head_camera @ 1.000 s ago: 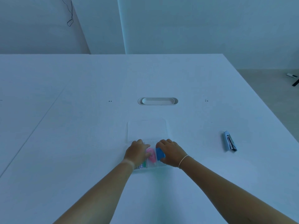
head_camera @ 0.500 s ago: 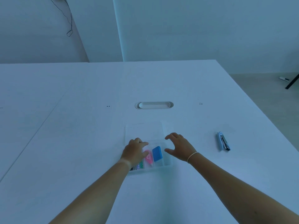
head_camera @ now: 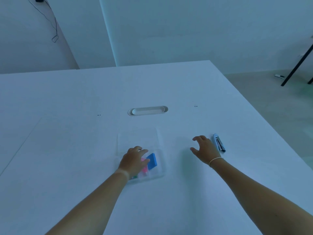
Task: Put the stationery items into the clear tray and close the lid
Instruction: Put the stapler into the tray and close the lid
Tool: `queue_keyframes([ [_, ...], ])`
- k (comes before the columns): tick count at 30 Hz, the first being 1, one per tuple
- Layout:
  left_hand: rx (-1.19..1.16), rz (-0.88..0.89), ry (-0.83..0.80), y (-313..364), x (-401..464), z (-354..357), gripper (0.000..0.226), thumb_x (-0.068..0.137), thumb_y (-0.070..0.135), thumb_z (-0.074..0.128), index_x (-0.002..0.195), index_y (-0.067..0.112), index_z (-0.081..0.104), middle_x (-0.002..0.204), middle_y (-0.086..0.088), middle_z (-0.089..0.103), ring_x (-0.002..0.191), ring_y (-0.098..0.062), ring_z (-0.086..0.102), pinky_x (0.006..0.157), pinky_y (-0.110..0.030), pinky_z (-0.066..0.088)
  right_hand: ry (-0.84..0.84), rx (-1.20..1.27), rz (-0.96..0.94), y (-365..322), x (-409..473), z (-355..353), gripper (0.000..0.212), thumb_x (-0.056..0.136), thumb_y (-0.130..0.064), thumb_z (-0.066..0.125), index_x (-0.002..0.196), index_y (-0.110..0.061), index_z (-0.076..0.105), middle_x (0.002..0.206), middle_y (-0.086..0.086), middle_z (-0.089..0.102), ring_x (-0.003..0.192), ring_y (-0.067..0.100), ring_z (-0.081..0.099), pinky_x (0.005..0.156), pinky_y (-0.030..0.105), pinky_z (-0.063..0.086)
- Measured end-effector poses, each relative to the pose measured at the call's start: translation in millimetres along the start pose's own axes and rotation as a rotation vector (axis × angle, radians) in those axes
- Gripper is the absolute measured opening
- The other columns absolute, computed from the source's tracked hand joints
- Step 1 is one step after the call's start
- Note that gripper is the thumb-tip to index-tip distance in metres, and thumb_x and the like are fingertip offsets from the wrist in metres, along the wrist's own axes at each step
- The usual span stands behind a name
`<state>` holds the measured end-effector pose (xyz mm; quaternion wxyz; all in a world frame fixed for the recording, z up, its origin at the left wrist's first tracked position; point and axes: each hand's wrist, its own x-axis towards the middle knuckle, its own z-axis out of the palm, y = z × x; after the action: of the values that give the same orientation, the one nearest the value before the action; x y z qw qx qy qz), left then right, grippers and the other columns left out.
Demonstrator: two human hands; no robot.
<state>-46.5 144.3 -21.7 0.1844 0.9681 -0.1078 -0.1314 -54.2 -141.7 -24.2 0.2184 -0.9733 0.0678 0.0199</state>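
The clear tray (head_camera: 160, 169) lies on the white table in front of me, its clear lid (head_camera: 138, 138) folded open flat on the far side. Inside it are a blue block (head_camera: 152, 161), a pink item (head_camera: 145, 170) and a green-printed item (head_camera: 134, 177), the last two partly hidden. My left hand (head_camera: 134, 160) rests on the tray's left part, fingers spread over the contents. My right hand (head_camera: 205, 148) hovers open above the table, just left of a light-blue stapler (head_camera: 219, 142), not touching it.
An oval cable grommet (head_camera: 148, 110) is set in the table beyond the lid. The table's right edge runs diagonally past the stapler. A black furniture leg (head_camera: 296, 61) stands on the floor at far right. A cable (head_camera: 50, 22) hangs on the wall.
My right hand left the blue block in the tray and moved right across the table to beside the stapler. My left hand stayed on the tray. The view shifted.
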Motion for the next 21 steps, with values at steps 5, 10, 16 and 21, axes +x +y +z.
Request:
queue_keyframes([
  [5, 0.062, -0.038, 0.008, -10.5, -1.1, 1.9, 0.051, 0.092, 0.041, 0.046, 0.14, 0.026, 0.04, 0.152, -0.001, 0.034, 0.138, -0.022, 0.03, 0.111, -0.038, 0.032, 0.083, -0.022, 0.152, 32.3, 9.8, -7.0, 0.041, 0.083, -0.024, 0.061, 0.12, -0.01, 0.053, 0.13, 0.013, 0.052, 0.123, 0.033, 0.045, 0.098, 0.041, 0.041],
  [10, 0.067, -0.127, 0.038, -32.8, -8.4, -2.4, 0.054, 0.092, 0.041, 0.046, 0.143, 0.025, 0.034, 0.156, -0.003, 0.026, 0.14, -0.024, 0.027, 0.112, -0.04, 0.031, 0.098, -0.033, 0.276, 50.0, 21.5, -7.4, 0.044, 0.082, -0.024, 0.061, 0.121, -0.008, 0.051, 0.132, 0.016, 0.048, 0.118, 0.037, 0.046, 0.097, 0.045, 0.041],
  [16, 0.018, -0.262, 0.031, -57.1, -15.8, -4.8, 0.054, 0.095, 0.036, 0.042, 0.145, 0.02, 0.03, 0.157, -0.004, 0.022, 0.141, -0.026, 0.024, 0.112, -0.042, 0.032, 0.105, -0.021, 0.36, 56.3, 30.9, -1.1, 0.044, 0.083, -0.017, 0.057, 0.124, -0.008, 0.048, 0.129, 0.021, 0.048, 0.113, 0.042, 0.047, 0.094, 0.046, 0.042],
  [21, -0.058, -0.261, 0.006, -60.3, -17.2, -1.8, 0.054, 0.096, 0.031, 0.041, 0.147, 0.017, 0.025, 0.155, -0.005, 0.026, 0.139, -0.025, 0.032, 0.11, -0.039, 0.036, 0.152, 0.014, 0.369, 56.0, 34.8, 4.7, 0.037, 0.082, -0.002, 0.051, 0.119, -0.005, 0.049, 0.122, 0.026, 0.048, 0.109, 0.044, 0.046, 0.089, 0.046, 0.044],
])
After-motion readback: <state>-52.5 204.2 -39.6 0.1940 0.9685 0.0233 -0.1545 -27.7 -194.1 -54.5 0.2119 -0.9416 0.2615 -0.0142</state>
